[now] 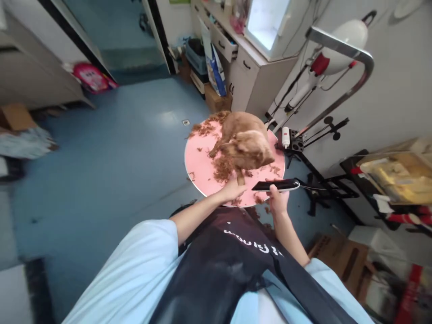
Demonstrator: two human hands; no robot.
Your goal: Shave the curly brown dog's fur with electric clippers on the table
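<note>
A brown dog [249,135] with short-clipped fur stands on a round pink grooming table [199,164]. Its head points down toward the right. My left hand [233,189] is closed around one of the dog's front paws at the near side of the table. In my right hand [278,200] are black hair clippers [276,185], held level with the cord running off to the right and the blade end toward the left. The clippers are apart from the dog's paw. Clumps of cut fur [224,168] lie around the dog's feet and along the table.
A metal grooming arm [351,42] rises on the right beside a white hose dryer [347,45]. A white bottle [285,137] stands in a black tool holder at the table's right edge. Drawers [222,42] line the back. Cardboard boxes [340,256] sit at lower right.
</note>
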